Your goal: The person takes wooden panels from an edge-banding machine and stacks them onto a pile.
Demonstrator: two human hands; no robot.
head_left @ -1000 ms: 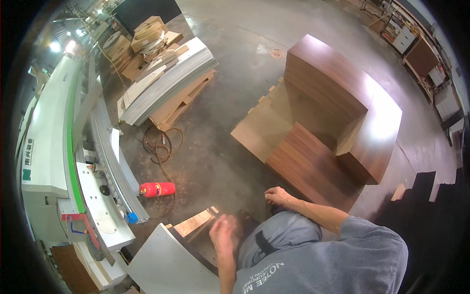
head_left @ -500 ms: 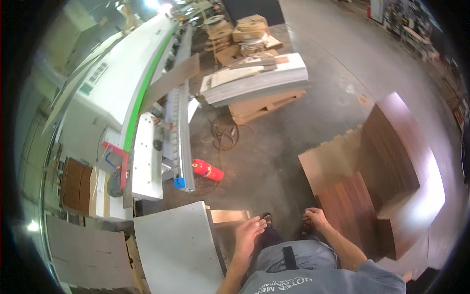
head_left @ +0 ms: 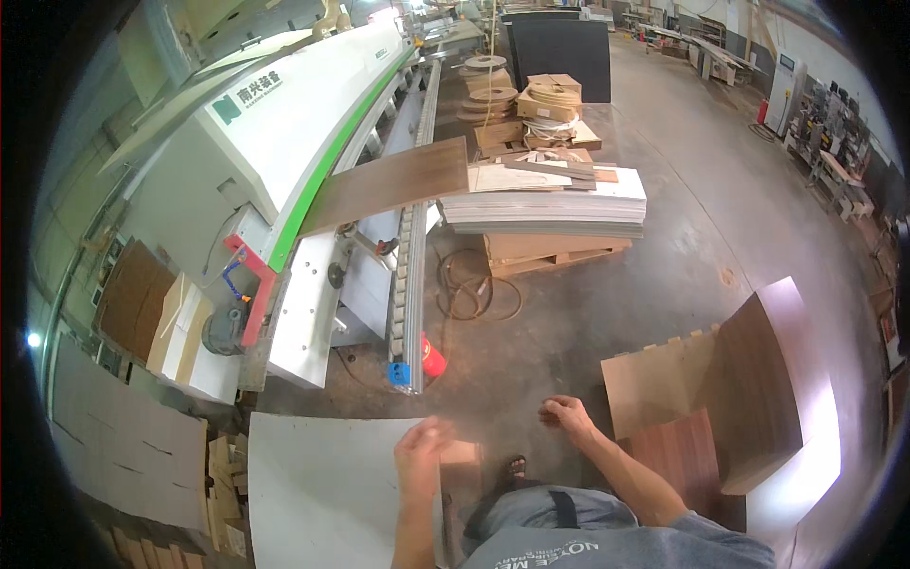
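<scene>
My left hand (head_left: 424,453) hovers over the right edge of a white-topped panel stack (head_left: 332,484); motion smears its fingers, and no object shows in it. My right hand (head_left: 566,417) is raised in front of me with its fingers curled in and nothing visible in them. It is nearest to the brown wood-grain panels (head_left: 675,455) at the right, but apart from them. Ahead, a long brown panel (head_left: 398,180) lies across the green-edged white machine (head_left: 284,123) and reaches over its roller rail (head_left: 403,303).
A red fire extinguisher (head_left: 432,358) is by the rail's near end. Beyond lie a coiled hose (head_left: 474,302) and a pallet (head_left: 559,264) bearing white boards (head_left: 550,213). Taller brown boards (head_left: 758,379) stand at the right. Cartons and rolls (head_left: 550,100) are piled farther back.
The view has tilted up, showing more of the far workshop. My left hand has moved left, over the white panel's edge. My right hand stays raised, its fingers curled.
</scene>
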